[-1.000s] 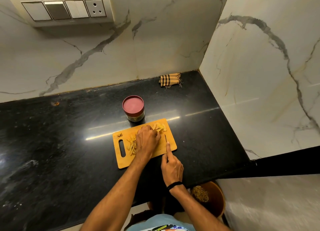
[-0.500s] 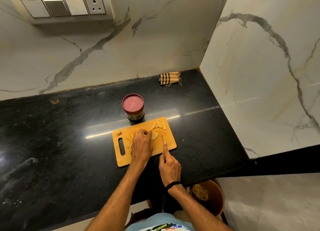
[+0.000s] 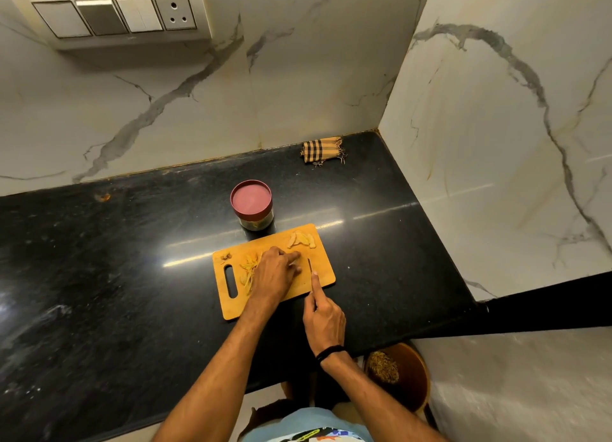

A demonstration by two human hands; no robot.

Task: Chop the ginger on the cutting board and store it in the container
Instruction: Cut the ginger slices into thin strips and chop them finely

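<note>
An orange cutting board point(image 3: 326, 276) lies on the black counter. Thin ginger strips point(image 3: 247, 269) are piled near its handle slot, and a few ginger slices point(image 3: 300, 239) lie at its far right corner. My left hand point(image 3: 275, 274) rests on the board's middle, its fingertips curled on a ginger piece that is mostly hidden under them. My right hand point(image 3: 323, 315) grips a small knife point(image 3: 310, 266), forefinger along the blade's back, the blade just right of my left fingers. A jar with a red lid point(image 3: 251, 200), closed, stands behind the board.
A folded checked cloth point(image 3: 322, 150) lies at the counter's back right corner. Marble walls close in the back and the right side. A brown bin point(image 3: 402, 373) with scraps stands on the floor below the counter's front edge. A switch panel point(image 3: 116, 17) hangs on the back wall.
My left hand went left to the strip pile, then came back right toward the slices. The strip pile is uncovered again. My right hand with the knife hardly moved.
</note>
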